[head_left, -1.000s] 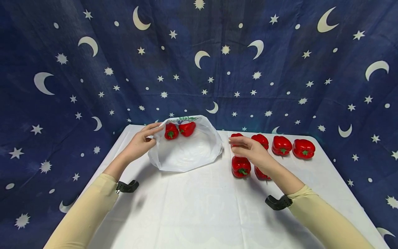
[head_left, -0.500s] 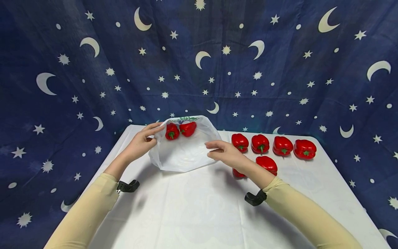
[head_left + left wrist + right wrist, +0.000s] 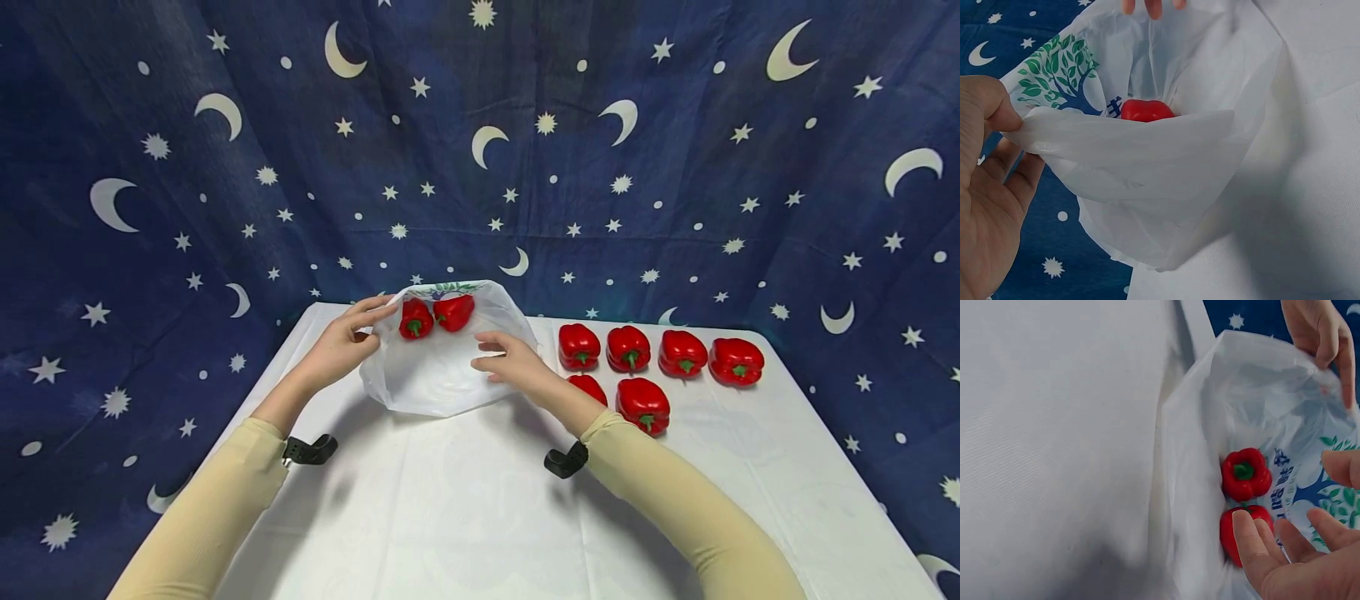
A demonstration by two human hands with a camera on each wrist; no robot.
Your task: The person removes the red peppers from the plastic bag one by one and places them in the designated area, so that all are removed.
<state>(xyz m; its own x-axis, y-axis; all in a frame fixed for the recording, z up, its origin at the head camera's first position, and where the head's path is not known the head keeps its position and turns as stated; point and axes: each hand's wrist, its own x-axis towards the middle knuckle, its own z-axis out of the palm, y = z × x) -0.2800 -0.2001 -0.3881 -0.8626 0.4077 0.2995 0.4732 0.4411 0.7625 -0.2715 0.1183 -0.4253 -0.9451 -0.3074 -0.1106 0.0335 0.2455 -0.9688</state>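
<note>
A white plastic bag (image 3: pixel 442 385) with a green tree print lies on the table, its mouth spread wide. Inside it are two red bell peppers (image 3: pixel 416 320), both visible in the right wrist view, where one bell pepper (image 3: pixel 1246 474) shows its green stem. My left hand (image 3: pixel 339 348) pinches the bag's left rim between thumb and fingers; the left wrist view shows this grip on the plastic. Over the right part of the bag's mouth hovers my right hand (image 3: pixel 517 365), fingers spread and relaxed, holding nothing. Its fingers partly cover the nearer pepper in the right wrist view.
Right of the bag, several more red bell peppers (image 3: pixel 628 348) stand in two rows on the white tablecloth (image 3: pixel 480 508). The right forearm partly covers one bell pepper (image 3: pixel 587 387) in the front row. Behind the table hangs a blue curtain (image 3: pixel 420 150) with moons and stars.
My right hand has moved left, from over the loose bell peppers to over the bag's mouth. The left hand keeps its grip on the rim, and the peppers stay where they were.
</note>
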